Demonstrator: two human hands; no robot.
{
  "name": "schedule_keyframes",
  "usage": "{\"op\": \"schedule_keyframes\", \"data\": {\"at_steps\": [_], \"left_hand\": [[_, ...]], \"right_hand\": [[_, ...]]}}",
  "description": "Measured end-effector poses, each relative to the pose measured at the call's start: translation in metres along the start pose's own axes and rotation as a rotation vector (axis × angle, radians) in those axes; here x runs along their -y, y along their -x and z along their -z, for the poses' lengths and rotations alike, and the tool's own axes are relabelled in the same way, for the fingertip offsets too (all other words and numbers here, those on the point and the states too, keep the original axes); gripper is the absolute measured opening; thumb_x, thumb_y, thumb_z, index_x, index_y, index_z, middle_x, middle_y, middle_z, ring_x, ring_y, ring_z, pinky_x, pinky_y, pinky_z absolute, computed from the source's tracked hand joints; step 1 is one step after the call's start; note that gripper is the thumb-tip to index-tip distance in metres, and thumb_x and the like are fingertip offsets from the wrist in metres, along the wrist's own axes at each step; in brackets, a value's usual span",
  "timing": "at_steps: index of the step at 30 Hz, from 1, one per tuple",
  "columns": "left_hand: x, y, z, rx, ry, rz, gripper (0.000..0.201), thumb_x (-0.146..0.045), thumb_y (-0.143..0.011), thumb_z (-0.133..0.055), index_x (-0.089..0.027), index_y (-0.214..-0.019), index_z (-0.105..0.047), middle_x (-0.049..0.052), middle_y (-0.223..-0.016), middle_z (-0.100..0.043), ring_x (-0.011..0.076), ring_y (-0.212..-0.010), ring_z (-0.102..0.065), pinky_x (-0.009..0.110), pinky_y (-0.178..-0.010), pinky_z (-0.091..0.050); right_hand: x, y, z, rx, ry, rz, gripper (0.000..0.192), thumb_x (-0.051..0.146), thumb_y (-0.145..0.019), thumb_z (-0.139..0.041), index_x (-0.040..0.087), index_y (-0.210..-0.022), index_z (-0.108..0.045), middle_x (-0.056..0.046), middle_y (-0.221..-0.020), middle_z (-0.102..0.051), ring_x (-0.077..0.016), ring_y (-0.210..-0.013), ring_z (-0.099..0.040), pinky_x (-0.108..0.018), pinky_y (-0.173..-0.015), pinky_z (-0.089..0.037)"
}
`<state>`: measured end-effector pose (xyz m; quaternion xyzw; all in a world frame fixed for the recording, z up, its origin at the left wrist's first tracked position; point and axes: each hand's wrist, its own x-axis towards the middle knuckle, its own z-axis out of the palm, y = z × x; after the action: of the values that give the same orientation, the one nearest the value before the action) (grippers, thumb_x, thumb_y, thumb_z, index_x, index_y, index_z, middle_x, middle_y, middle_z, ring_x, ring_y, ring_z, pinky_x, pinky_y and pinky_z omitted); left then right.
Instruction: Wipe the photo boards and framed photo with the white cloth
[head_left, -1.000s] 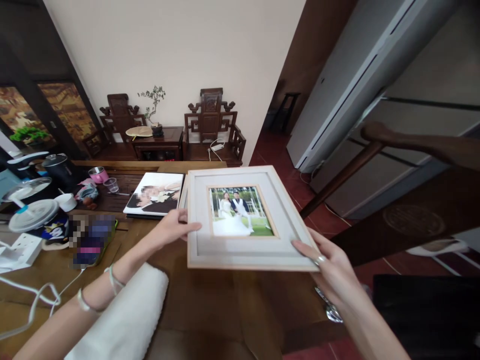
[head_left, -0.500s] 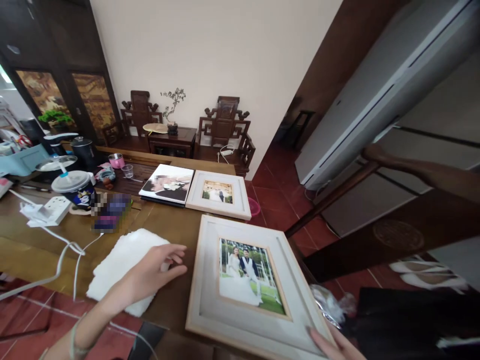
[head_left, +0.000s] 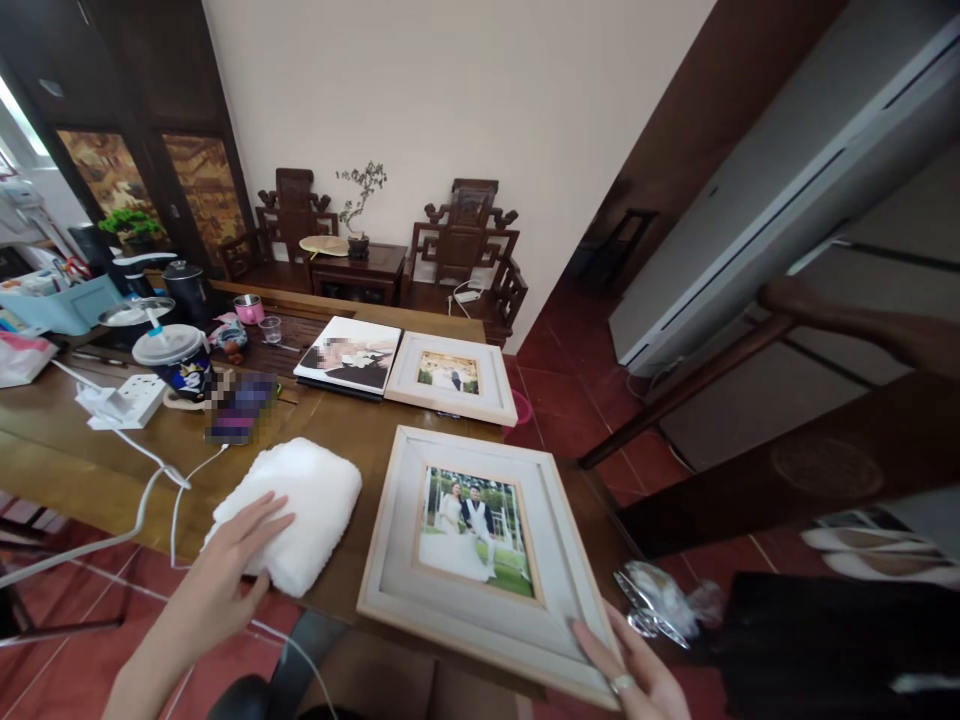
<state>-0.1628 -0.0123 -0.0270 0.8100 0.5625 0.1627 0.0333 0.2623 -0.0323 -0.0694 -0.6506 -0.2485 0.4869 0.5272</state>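
Shifts the left hand [head_left: 214, 585] from just beside the framed photo [head_left: 480, 550], where seen half a second ago, back over the folded white cloth [head_left: 319, 500]. Lays the fingers, slightly apart and loosely bent, across the near side of the cloth; clasps nothing visibly, and cannot tell whether with any pressure. Keeps the framed photo in the right hand [head_left: 637, 670], thumb on the front of the border near the lower right corner, other fingers round the outer edge: a narrow grip, closed on the frame. Differs from a second ago, when held between both hands. Leaves, by the look of it, one hand alone to steady the frame, and the other at the cloth. Slants the photo face up over the near end of the worktop [head_left: 322, 425], just right of the cloth; cannot tell whether touching the wood.

Beyond, side by side: a picture-covered album [head_left: 356, 355] and a second frame [head_left: 454, 380].

For containers, at left: a large cup [head_left: 191, 375] with straw [head_left: 154, 316], contents hidden under a white lid [head_left: 169, 346]; a pink mug [head_left: 247, 310] and a small clear cup [head_left: 271, 329], insides too small to read; a light blue bin [head_left: 82, 312] with mixed articles [head_left: 52, 283] inside, too blurred to name. Farther off, a pot [head_left: 358, 247] with a small tree [head_left: 364, 195] in it. Near the right hand, a crumpled clear bag [head_left: 664, 600], contents uncertain.
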Motion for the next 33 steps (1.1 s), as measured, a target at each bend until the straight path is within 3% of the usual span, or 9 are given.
{"op": "schedule_keyframes", "data": {"at_steps": [5, 9, 15, 19, 22, 24, 26, 29, 33], "left_hand": [[0.012, -0.004, -0.004, -0.052, 0.035, -0.044, 0.055, -0.014, -0.079, -0.046, -0.027, -0.132, -0.051, 0.006, -0.141, -0.048, 0.0262, -0.127, -0.049, 0.044, -0.102, -0.045], [0.014, -0.009, -0.015, -0.172, 0.014, -0.014, 0.047, -0.011, -0.072, -0.048, -0.022, -0.117, -0.059, 0.008, -0.123, -0.059, 0.027, -0.113, -0.057, 0.042, -0.094, -0.048], [0.001, -0.004, -0.04, -0.483, 0.032, -0.002, 0.027, -0.001, -0.071, -0.043, -0.019, -0.089, -0.053, 0.006, -0.088, -0.06, 0.0214, -0.083, -0.059, 0.034, -0.073, -0.048], [-0.01, 0.008, -0.049, -0.647, 0.016, -0.081, 0.019, -0.001, -0.077, -0.049, -0.02, -0.081, -0.05, 0.005, -0.081, -0.057, 0.0207, -0.077, -0.056, 0.034, -0.071, -0.045], [-0.014, 0.015, -0.046, -0.521, 0.019, -0.036, 0.017, -0.013, -0.079, -0.056, -0.019, -0.095, -0.053, 0.012, -0.105, -0.06, 0.0272, -0.098, -0.056, 0.042, -0.083, -0.045], [-0.012, 0.017, -0.042, -0.38, 0.026, 0.002, 0.038, -0.023, -0.081, -0.058, -0.018, -0.117, -0.049, 0.015, -0.125, -0.054, 0.031, -0.115, -0.051, 0.046, -0.093, -0.042], [-0.008, 0.017, -0.037, -0.282, 0.009, 0.017, 0.054, -0.028, -0.082, -0.058, -0.019, -0.132, -0.041, 0.014, -0.132, -0.051, 0.0311, -0.12, -0.048, 0.046, -0.098, -0.041], [0.0, 0.012, -0.031, -0.223, -0.003, 0.019, 0.05, -0.021, -0.079, -0.056, -0.024, -0.128, -0.046, 0.009, -0.123, -0.057, 0.0278, -0.112, -0.055, 0.041, -0.093, -0.046], [0.004, 0.005, -0.032, -0.261, 0.008, 0.015, 0.047, -0.005, -0.065, -0.044, -0.022, -0.106, -0.056, 0.006, -0.104, -0.064, 0.024, -0.097, -0.062, 0.035, -0.083, -0.05]], "right_hand": [[-0.004, -0.002, -0.015, 0.025, 0.125, 0.072, 0.076, 0.053, -0.059, -0.076, 0.014, -0.122, -0.057, -0.013, -0.129, -0.061, -0.0346, -0.126, -0.049, -0.041, -0.104, -0.041], [-0.007, -0.003, -0.018, 0.079, 0.172, 0.121, 0.068, 0.049, -0.062, -0.076, 0.016, -0.119, -0.06, -0.011, -0.126, -0.063, -0.0332, -0.122, -0.052, -0.04, -0.104, -0.042], [-0.002, 0.003, -0.028, 0.111, 0.221, 0.163, 0.064, 0.048, -0.063, -0.075, 0.016, -0.117, -0.063, -0.009, -0.124, -0.065, -0.0328, -0.122, -0.053, -0.042, -0.106, -0.04], [-0.005, 0.006, -0.035, 0.07, 0.248, 0.171, 0.068, 0.052, -0.065, -0.071, 0.014, -0.12, -0.06, -0.011, -0.126, -0.063, -0.0323, -0.122, -0.053, -0.043, -0.107, -0.039], [-0.009, 0.006, -0.038, 0.05, 0.259, 0.165, 0.069, 0.054, -0.066, -0.07, 0.013, -0.12, -0.059, -0.012, -0.128, -0.062, -0.0319, -0.123, -0.052, -0.042, -0.106, -0.039], [-0.009, 0.005, -0.039, 0.041, 0.262, 0.167, 0.069, 0.054, -0.065, -0.07, 0.014, -0.12, -0.06, -0.012, -0.127, -0.062, -0.0317, -0.124, -0.051, -0.042, -0.107, -0.038], [-0.007, 0.005, -0.039, 0.041, 0.269, 0.195, 0.065, 0.053, -0.066, -0.071, 0.016, -0.118, -0.061, -0.011, -0.125, -0.063, -0.0311, -0.124, -0.051, -0.042, -0.108, -0.036], [-0.004, 0.003, -0.038, 0.092, 0.323, 0.294, 0.053, 0.049, -0.069, -0.069, 0.018, -0.112, -0.065, -0.009, -0.12, -0.065, -0.0294, -0.119, -0.053, -0.04, -0.105, -0.038], [-0.004, -0.003, -0.038, 0.099, 0.41, 0.409, 0.041, 0.049, -0.072, -0.066, 0.018, -0.097, -0.07, -0.008, -0.109, -0.064, -0.0278, -0.108, -0.058, -0.036, -0.098, -0.043]]}}
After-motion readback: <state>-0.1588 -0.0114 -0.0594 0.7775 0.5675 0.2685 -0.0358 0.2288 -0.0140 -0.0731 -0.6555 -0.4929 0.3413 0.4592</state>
